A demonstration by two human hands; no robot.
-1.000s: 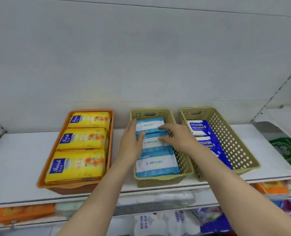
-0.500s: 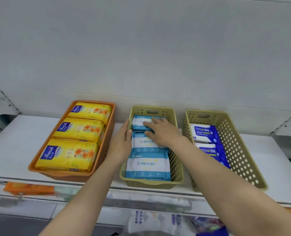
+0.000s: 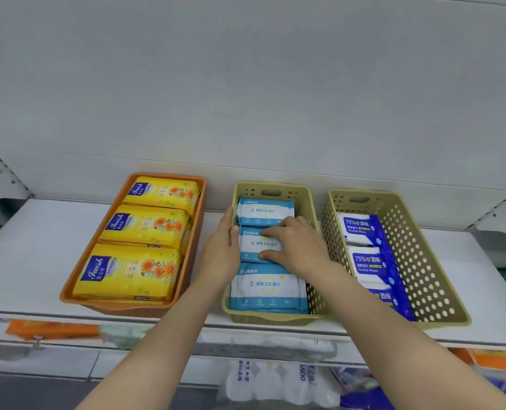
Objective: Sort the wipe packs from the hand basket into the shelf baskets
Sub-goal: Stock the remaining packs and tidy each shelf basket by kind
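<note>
Right hand (image 3: 297,250) slid onto middle pack (image 3: 253,245), fingers (image 3: 272,232) grasping it; left hand (image 3: 220,255) lies flat.

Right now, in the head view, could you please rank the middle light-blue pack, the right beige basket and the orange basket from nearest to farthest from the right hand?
1. middle light-blue pack: gripped by the right hand.
2. right beige basket: just right of the hand.
3. orange basket: far left, beyond the left hand.
</note>
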